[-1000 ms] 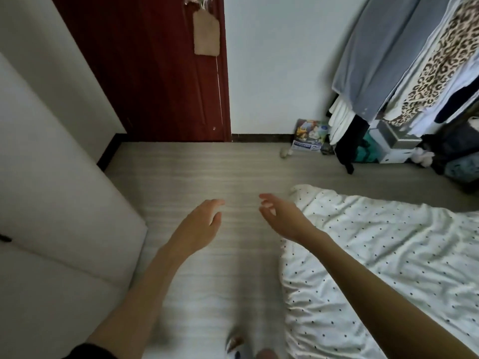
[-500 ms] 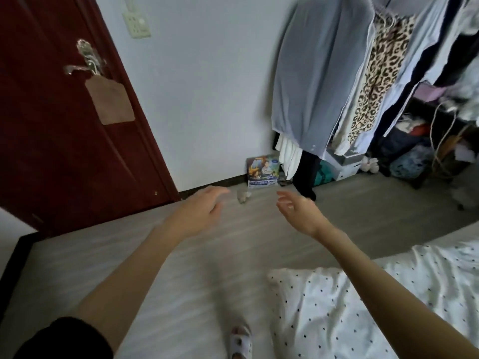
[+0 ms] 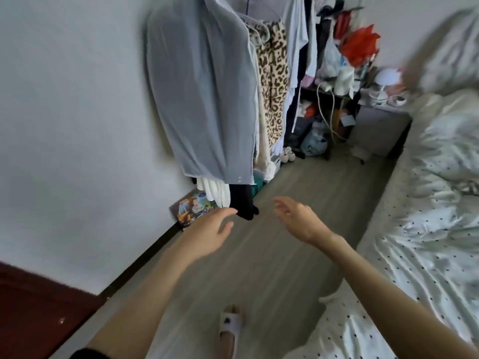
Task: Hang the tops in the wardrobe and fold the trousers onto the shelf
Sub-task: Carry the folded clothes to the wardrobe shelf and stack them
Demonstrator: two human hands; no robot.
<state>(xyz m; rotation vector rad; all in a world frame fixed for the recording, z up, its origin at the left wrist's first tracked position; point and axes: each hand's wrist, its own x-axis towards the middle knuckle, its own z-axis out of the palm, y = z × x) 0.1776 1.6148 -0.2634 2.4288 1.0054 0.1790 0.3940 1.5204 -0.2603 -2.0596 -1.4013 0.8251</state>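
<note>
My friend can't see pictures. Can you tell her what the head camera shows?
Two empty hands, left hand and right hand, reach out open over a grey floor toward hanging clothes, beside a dotted bedsheet.

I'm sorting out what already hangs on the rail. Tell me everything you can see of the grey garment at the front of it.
The grey garment hangs at the left end of the row of clothes, nearest the white wall. It looks like thin, slightly sheer fabric, long and loose, falling in soft folds. Two small pale marks, perhaps buttons, sit near its lower right hem. Its top runs out of view, so the hanger cannot be seen. A leopard-print piece hangs right behind it, and white and black cloth shows below its hem. Neither hand touches it.
</note>
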